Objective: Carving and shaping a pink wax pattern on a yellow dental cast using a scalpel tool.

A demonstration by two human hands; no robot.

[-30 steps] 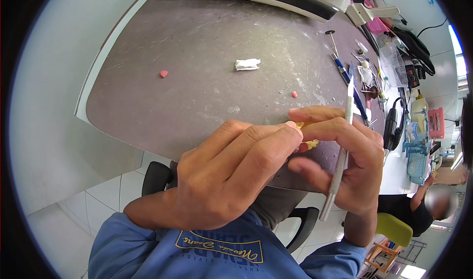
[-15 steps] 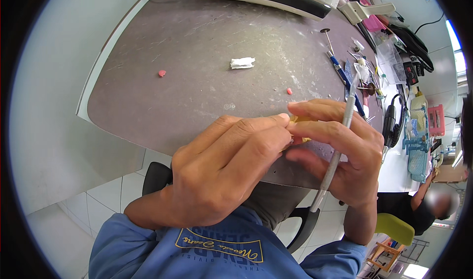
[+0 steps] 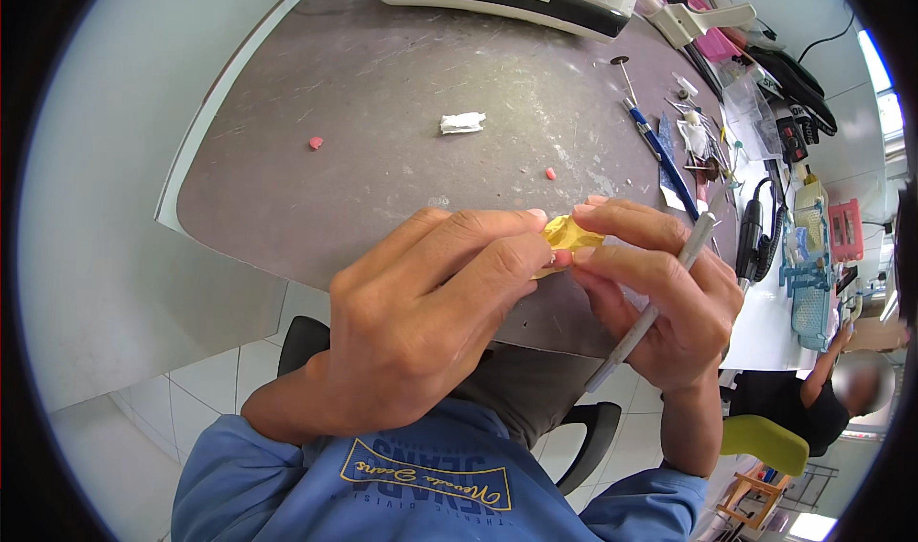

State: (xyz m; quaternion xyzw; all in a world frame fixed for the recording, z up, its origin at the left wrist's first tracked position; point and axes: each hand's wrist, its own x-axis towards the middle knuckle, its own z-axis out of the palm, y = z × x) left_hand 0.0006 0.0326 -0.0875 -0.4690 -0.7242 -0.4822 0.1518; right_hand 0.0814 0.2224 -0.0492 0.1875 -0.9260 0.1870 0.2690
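Note:
Between my hands is a small yellow piece [image 3: 567, 235] that looks like a dental cast, with a bit of pink wax [image 3: 560, 258] on its near side. My left hand [image 3: 406, 317] pinches its left end, fingers closed. On the other end, the thumb and fingers of my right hand [image 3: 684, 298] are closed as well. That hand also keeps a slim grey metal-handled knife [image 3: 626, 349] tucked across the fingers, its plain end slanting down toward me. My fingers cover much of the yellow piece.
On the grey-brown bench [image 3: 316, 212] lie a white roll [image 3: 463, 123] and pink bits [image 3: 316, 143]. A blue pen-like tool [image 3: 662, 159] and a disc on a shank [image 3: 622, 62] lie right. A white-and-black device [image 3: 507, 1] stands behind; a co-worker [image 3: 794, 403] sits far right.
My right hand has turned and shifted a little, uncovering more of the yellow piece and the pink wax. The knife has swung with it, its plain end moving slightly left.

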